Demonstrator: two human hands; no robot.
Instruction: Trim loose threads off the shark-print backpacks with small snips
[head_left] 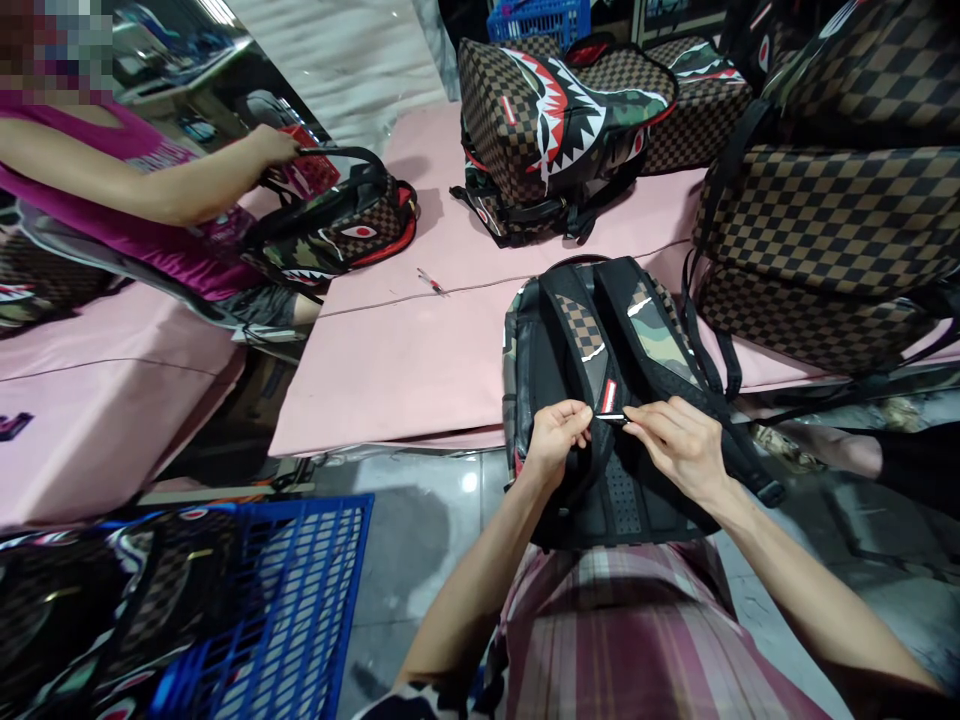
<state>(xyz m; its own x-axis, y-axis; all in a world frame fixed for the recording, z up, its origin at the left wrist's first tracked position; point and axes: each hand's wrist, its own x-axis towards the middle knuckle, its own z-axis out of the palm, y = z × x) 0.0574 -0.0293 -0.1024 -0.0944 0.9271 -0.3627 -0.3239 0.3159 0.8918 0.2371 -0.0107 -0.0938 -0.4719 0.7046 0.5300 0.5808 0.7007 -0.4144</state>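
Note:
A black backpack [615, 470] with checkered and camouflage patches lies back side up, between the table edge and my lap. My left hand [559, 435] is closed, its thumb and fingertips pinching the edge of the backpack's left shoulder strap [581, 330]. Just beside it, my right hand [679, 440] pinches a small narrow piece with a pale metallic edge [613, 417]; its exact kind is too small to tell. This piece spans the gap between my fingertips, right below a red-and-white label [609, 396] on the strap.
The pink-covered table [397, 370] bears a pen-like red item [430, 282], stacked shark-mouth bags [517, 130] and large checkered bags [840, 220] at right. Across the left side, another person [172, 190] handles a backpack [345, 225]. A blue basket [300, 600] with bags stands lower left.

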